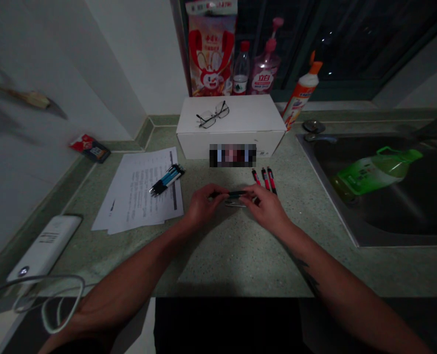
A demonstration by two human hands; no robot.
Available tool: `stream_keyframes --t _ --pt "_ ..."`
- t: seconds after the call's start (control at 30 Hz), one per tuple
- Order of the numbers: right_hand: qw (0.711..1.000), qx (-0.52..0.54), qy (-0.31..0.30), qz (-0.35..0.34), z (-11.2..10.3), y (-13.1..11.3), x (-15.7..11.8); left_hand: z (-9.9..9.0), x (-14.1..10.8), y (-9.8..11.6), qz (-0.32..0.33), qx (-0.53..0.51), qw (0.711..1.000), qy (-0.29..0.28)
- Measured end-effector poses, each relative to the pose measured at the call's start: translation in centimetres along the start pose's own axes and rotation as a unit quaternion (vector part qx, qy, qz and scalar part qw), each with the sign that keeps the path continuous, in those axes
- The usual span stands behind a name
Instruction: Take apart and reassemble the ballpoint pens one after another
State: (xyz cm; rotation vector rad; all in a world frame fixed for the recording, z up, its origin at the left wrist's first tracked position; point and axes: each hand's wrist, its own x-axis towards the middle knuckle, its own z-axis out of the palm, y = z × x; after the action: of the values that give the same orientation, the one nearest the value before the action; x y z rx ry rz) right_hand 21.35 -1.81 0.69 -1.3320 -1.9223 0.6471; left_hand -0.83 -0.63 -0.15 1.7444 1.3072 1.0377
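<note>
Between my two hands, a dark pen-like piece (236, 194) lies level above the green counter. My left hand (206, 200) pinches its left end, and my right hand (262, 202) has its fingers closed on the right end. Just below it, a thin clear or silvery piece (235, 203) shows near my right fingertips; whether it is held or lies on the counter, I cannot tell. Three red and black pens (265, 179) lie side by side behind my right hand. Several blue and black pens (167, 180) rest in a bunch on printed papers (140, 196) to the left.
A white box (231, 115) with eyeglasses (213, 115) on top stands behind my hands. Bottles line the window behind it. At the right, a green jug (379, 172) lies in the sink (332, 211). A white device (45, 248) and a cable (81, 285) are at the left.
</note>
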Motion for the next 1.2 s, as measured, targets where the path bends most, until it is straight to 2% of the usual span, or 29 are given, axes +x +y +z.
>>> stream_keyframes --t 0.07,0.17,0.3,0.47,0.6,0.73,0.87,1.0,1.2 --pt "1.0 0.009 -0.005 0.012 0.07 -0.13 -0.04 0.05 -0.05 -0.02 0.01 0.0 1.0 0.001" --pt "0.998 0.017 -0.047 0.025 0.08 -0.26 0.01 0.11 -0.13 0.03 0.016 0.01 1.0 -0.006" --pt "1.0 0.015 -0.021 0.008 0.06 -0.26 0.19 0.07 -0.13 0.03 0.014 0.027 1.0 -0.007" --pt "0.998 0.026 -0.049 0.037 0.12 -0.19 0.17 0.06 -0.08 -0.17 0.034 0.028 0.999 -0.004" --pt "0.999 0.021 -0.027 0.032 0.1 -0.27 0.1 0.04 -0.03 -0.19 0.036 0.025 0.999 -0.002" --pt "0.996 0.03 -0.066 0.062 0.03 -0.21 0.11 -0.01 0.02 -0.24 0.049 0.022 0.999 0.0" --pt "0.997 0.038 -0.052 0.038 0.01 -0.17 0.13 -0.04 0.03 -0.39 0.054 0.023 0.998 -0.001" --pt "0.994 0.048 -0.093 0.042 0.17 -0.08 0.06 -0.12 0.03 -0.28 0.053 0.016 0.998 -0.017" --pt "0.995 0.07 -0.073 0.009 0.36 0.09 0.04 -0.07 0.07 -0.04 0.035 0.009 0.999 -0.027"
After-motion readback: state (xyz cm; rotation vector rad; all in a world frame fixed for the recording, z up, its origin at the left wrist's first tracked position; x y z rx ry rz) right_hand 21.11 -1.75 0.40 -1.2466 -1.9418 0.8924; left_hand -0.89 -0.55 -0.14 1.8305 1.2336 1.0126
